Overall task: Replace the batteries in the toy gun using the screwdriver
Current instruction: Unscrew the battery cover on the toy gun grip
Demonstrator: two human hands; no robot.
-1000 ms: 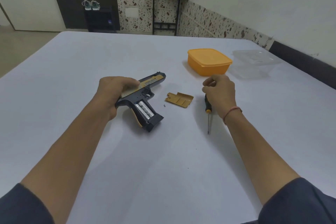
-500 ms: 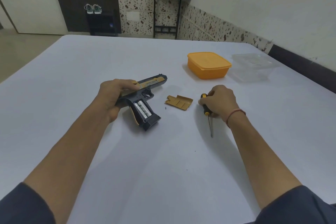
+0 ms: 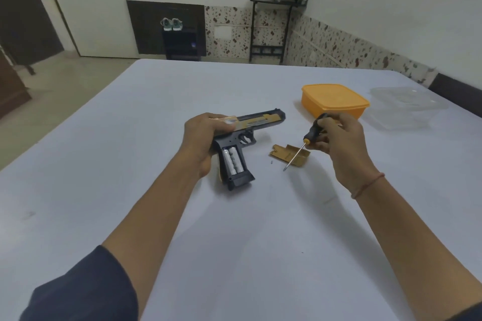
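Observation:
A black and gold toy gun point(image 3: 250, 127) lies on its side on the white table point(image 3: 130, 164), and my left hand point(image 3: 206, 138) grips its slide at the rear. The grip's compartment is uncovered, showing two silver batteries point(image 3: 232, 161). The gold battery cover point(image 3: 288, 156) lies on the table just right of the gun, with a tiny screw point(image 3: 271, 162) beside it. My right hand point(image 3: 339, 138) holds the black-handled screwdriver point(image 3: 307, 138) lifted above the cover, tip pointing down and left.
An orange lidded box point(image 3: 335, 101) stands behind my right hand. A clear plastic container point(image 3: 407, 106) sits further right near the table's edge. A small black stand and a shoe rack are by the far wall.
My right hand picked the screwdriver up off the table and raised it with the tip swung toward the cover. My left hand kept hold of the gun.

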